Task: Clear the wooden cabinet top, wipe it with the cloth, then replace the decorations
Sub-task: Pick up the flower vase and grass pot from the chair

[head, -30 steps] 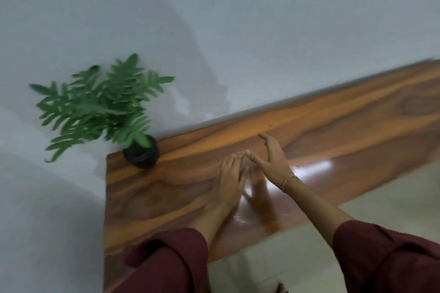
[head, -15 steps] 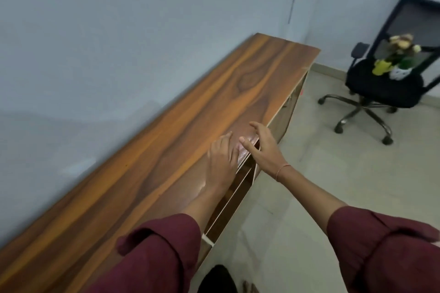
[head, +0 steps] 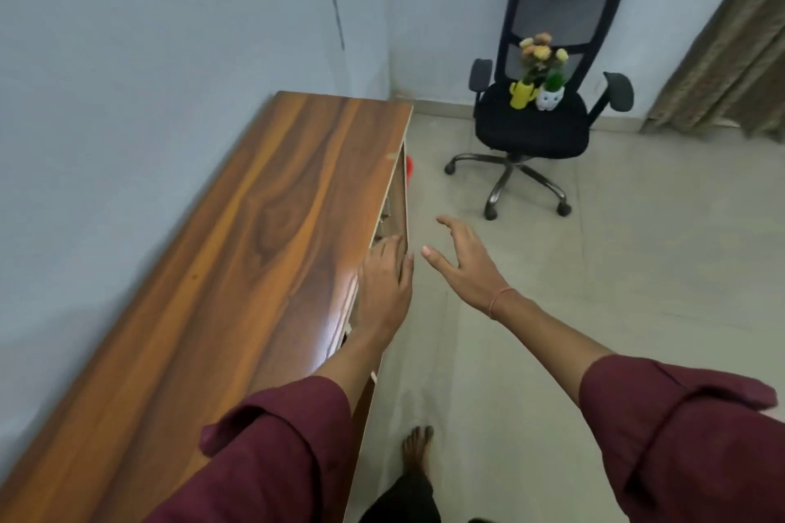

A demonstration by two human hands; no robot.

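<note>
The glossy wooden cabinet top (head: 238, 251) runs along the left wall and nothing stands on the part I see. My left hand (head: 384, 280) hovers flat over its front edge, fingers apart and holding nothing. My right hand (head: 463, 263) is spread open over the floor, just right of the cabinet. On the seat of the black office chair (head: 539, 127) stand a yellow pot with pale flowers (head: 524, 91) and a small white pot with a green plant (head: 551, 96). No cloth is in view.
Pale tiled floor (head: 616, 268) stretches between me and the chair. A brown curtain (head: 730, 47) hangs at the far right. Something red (head: 408, 165) peeks out beside the cabinet's far end. My bare foot (head: 418, 448) stands close to the cabinet front.
My view has swung right from the fern at the cabinet's left end to its right end and the chair. Both hands stay empty and have moved off the top toward its front edge.
</note>
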